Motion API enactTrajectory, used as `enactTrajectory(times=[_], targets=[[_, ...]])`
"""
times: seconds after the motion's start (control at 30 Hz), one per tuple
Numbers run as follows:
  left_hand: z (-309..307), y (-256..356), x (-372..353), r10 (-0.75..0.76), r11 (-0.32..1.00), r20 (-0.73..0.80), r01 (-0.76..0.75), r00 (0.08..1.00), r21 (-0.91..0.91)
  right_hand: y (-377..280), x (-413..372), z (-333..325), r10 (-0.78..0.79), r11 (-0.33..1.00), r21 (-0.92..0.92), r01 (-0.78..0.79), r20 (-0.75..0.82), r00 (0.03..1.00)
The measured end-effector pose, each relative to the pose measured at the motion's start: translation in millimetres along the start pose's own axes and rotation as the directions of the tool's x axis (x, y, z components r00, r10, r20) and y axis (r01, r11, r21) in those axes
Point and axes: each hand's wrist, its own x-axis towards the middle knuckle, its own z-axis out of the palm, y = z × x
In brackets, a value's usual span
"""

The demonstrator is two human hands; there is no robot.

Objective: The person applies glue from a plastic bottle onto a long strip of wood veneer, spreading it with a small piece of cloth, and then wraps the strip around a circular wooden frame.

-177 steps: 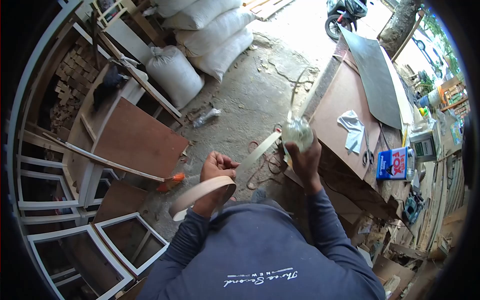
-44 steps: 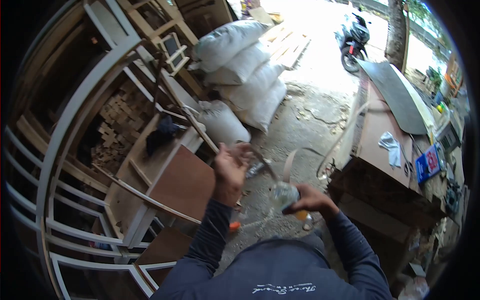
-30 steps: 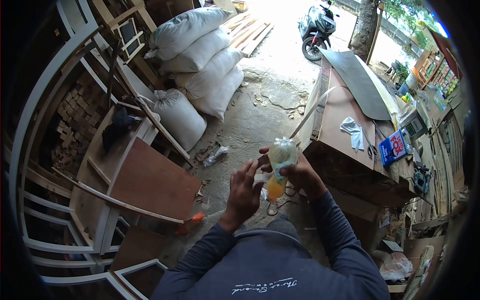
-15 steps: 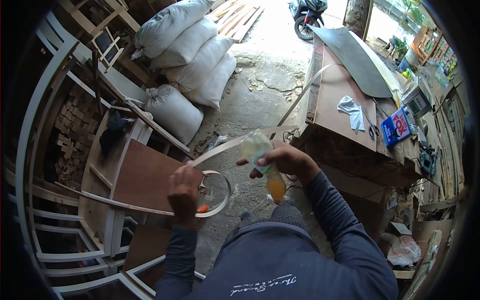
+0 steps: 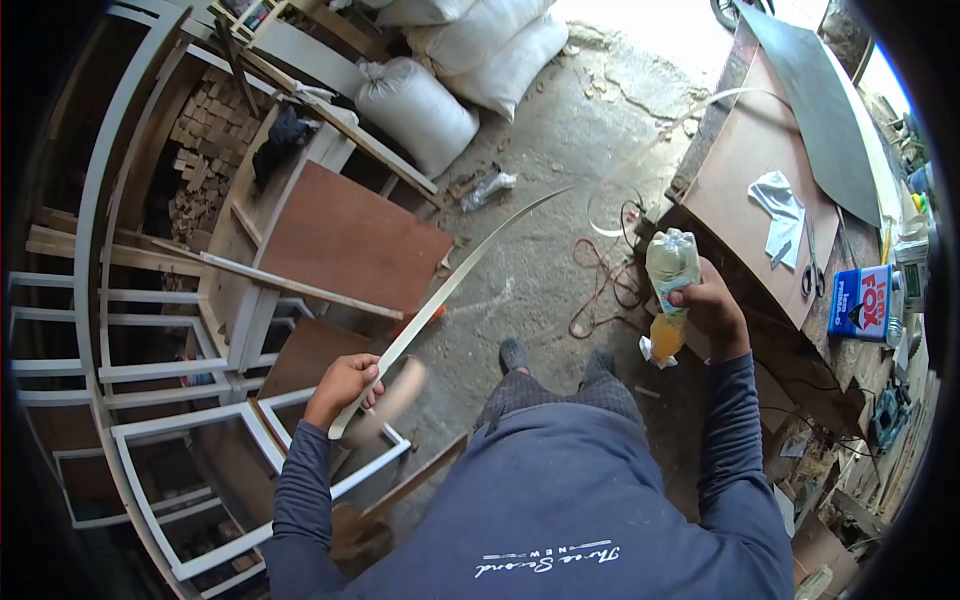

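My left hand point(image 5: 348, 388) is closed around one end of a long, thin, pale edging strip point(image 5: 440, 298). The strip curves forward from the fingers over the floor, and a blurred loop of it shows beside the hand. Off to the right, my right hand point(image 5: 716, 308) grips a clear plastic bottle point(image 5: 673, 262) around its middle. The bottle's base points away from me, and yellow-orange liquid sits in the end nearer my body. A crumpled white scrap point(image 5: 655, 352) shows at that end.
On the right, a workbench point(image 5: 728, 180) carries a white cloth point(image 5: 780, 215), scissors point(image 5: 812, 268) and a blue FOX can point(image 5: 862, 303). A reddish-brown panel point(image 5: 350, 240) and white frames point(image 5: 190, 415) stand at left. White sacks point(image 5: 415, 115) lie ahead; a cord point(image 5: 592, 285) crosses the floor.
My hands have moved apart: the left toward my body with the strip, the right out to the right with the bottle. The strip has swung away from the bottle, and the view has shifted.
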Motion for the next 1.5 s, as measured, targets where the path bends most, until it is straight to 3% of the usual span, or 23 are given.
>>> enactTrajectory(times=[0.07, 0.1, 0.2, 0.27, 0.33, 0.4, 0.5, 0.6, 0.7, 0.8, 0.87, 1.03, 1.07, 1.13, 1.23, 1.3, 1.33, 1.4, 1.5], targets=[[24.0, -2.6, -23.5, -0.069, 0.961, 0.083, 0.088, 0.994, -0.262, 8.9, -12.8, -19.6, 0.02, 1.0, 0.02, -0.02, -0.009, 1.0], [41.1, -5.3, -36.2, 0.009, 0.968, 0.061, 0.006, 0.998, -0.249, 13.7, -16.7, -25.9, 0.021, 0.999, 0.025, -0.022, 0.009, 1.0], [87.2, -12.5, -57.1, -0.045, 0.899, 0.032, 0.055, 0.998, -0.435, 20.4, -25.2, -22.8, -0.072, 0.989, 0.126, 0.083, -0.086, 0.994], [117.0, -7.7, -71.0, -0.061, 0.819, 0.059, 0.084, 0.996, -0.568, 23.9, -22.1, -20.1, -0.161, 0.961, 0.185, 0.204, -0.223, 0.962], [138.0, -3.7, -78.3, 0.103, 0.811, 0.118, -0.015, 0.988, -0.584, 16.5, -11.0, -5.0, -0.227, 0.877, 0.357, 0.322, -0.284, 0.932], [165.2, 0.4, -89.6, 0.125, 0.778, 0.091, -0.041, 0.988, -0.627, 5.0, -4.5, 33.6, -0.222, 0.82, 0.37, 0.437, -0.499, 0.838], [204.6, 6.0, -106.6, 0.171, 0.758, 0.027, -0.113, 0.985, -0.643, 9.8, -1.1, 60.3, -0.229, 0.857, 0.401, 0.323, -0.265, 0.937], [226.5, 3.6, -109.7, 0.089, 0.703, 0.085, -0.002, 0.992, -0.711, 18.9, 19.5, 76.3, -0.242, 0.827, 0.474, 0.302, -0.184, 0.953], [244.3, 3.0, -115.3, 0.09, 0.676, 0.062, -0.015, 0.994, -0.736, 28.6, 37.4, 97.8, -0.274, 0.853, 0.401, 0.335, -0.201, 0.94], [253.2, -3.8, -117.5, 0.092, 0.651, 0.066, -0.01, 0.993, -0.759, 55.6, 36.1, 115.5, -0.28, 0.897, 0.305, 0.319, -0.165, 0.946], [255.0, -8.0, -117.0, 0.111, 0.64, 0.074, -0.015, 0.991, -0.768, 67.0, 18.2, 131.3, -0.297, 0.93, 0.214, 0.298, -0.037, 0.954], [254.6, -18.6, -121.5, 0.1, 0.628, 0.078, -0.002, 0.992, -0.778, 52.6, -8.8, 173.6, -0.568, 0.822, -0.02, 0.569, 0.018, 0.823], [253.6, -20.5, -124.3, 0.102, 0.629, 0.075, -0.006, 0.992, -0.777, 52.6, -0.5, 150.5, -0.476, 0.863, -0.128, 0.489, 0.122, 0.871], [250.6, -22.9, -127.2, 0.115, 0.634, 0.064, -0.024, 0.991, -0.773, 55.4, 25.4, 140.8, -0.453, 0.873, -0.218, 0.437, -0.028, 0.891], [247.0, -31.1, -126.5, 0.139, 0.613, 0.078, -0.024, 0.987, -0.79, 58.7, 19.0, 155.6, -0.479, 0.87, -0.16, 0.467, -0.04, 0.877], [249.2, -35.5, -127.9, 0.097, 0.592, 0.05, -0.017, 0.994, -0.806, 63.1, -13.4, 180.0, -0.398, 0.913, -0.058, 0.404, 0.097, 0.912], [247.6, -35.7, -129.0, 0.096, 0.609, 0.062, -0.01, 0.993, -0.793, 62.7, -30.0, 203.1, -0.469, 0.882, -0.025, 0.47, 0.043, 0.882], [241.2, -36.0, -130.7, 0.099, 0.644, 0.079, -0.004, 0.992, -0.765, 57.1, -38.3, 216.7, -0.479, 0.878, 0.044, 0.477, 0.08, 0.874], [238.4, -47.8, -142.1, 0.135, 0.624, 0.065, -0.034, 0.989, -0.781, 75.4, 3.1, 180.5, -0.413, 0.908, -0.048, 0.416, 0.064, 0.909]])
